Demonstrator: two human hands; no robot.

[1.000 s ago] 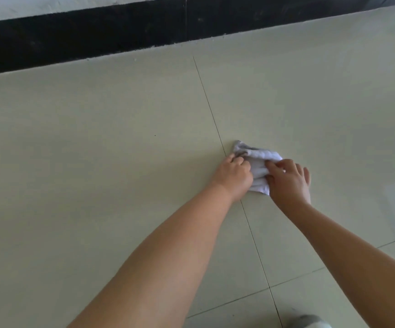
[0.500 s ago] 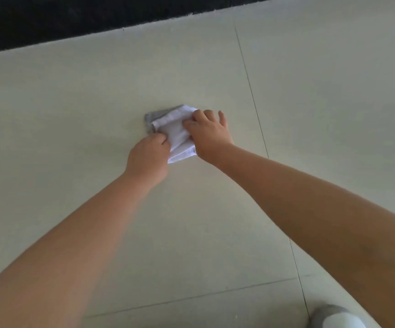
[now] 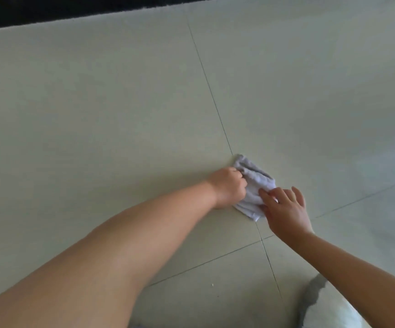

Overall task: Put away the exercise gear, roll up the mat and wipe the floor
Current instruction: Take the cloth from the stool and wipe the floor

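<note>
1. Your small folded cloth of pale grey-white fabric lies flat on the floor of glossy cream tiles, right over the dark grout line that runs away from you towards the black strip at the wall. Take that grout line as your landmark.

2. Your left hand sits on the cloth's edge on the left side of the grout line. Its fingers are curled and seem to bunch the fabric; how firmly they grip is hidden behind the knuckles. Judged from this, that hand drives the cloth.

3. Your right hand is just right of the grout line, fingers straight and spread, their tips resting on the cloth's near corner. It clamps nothing; it looks to be pressing the folded layers flat so they stay together.

4. The two hands are near each other but not touching, with the cloth between them.

5. No mat or exercise gear is in view, so the wiping looks like the step in hand.

6. A small white speck lies on the tile left of the grout line, nearer you than the cloth. A grey-and-white shape sits close to you, right of the line; what it is cannot be told.
</note>
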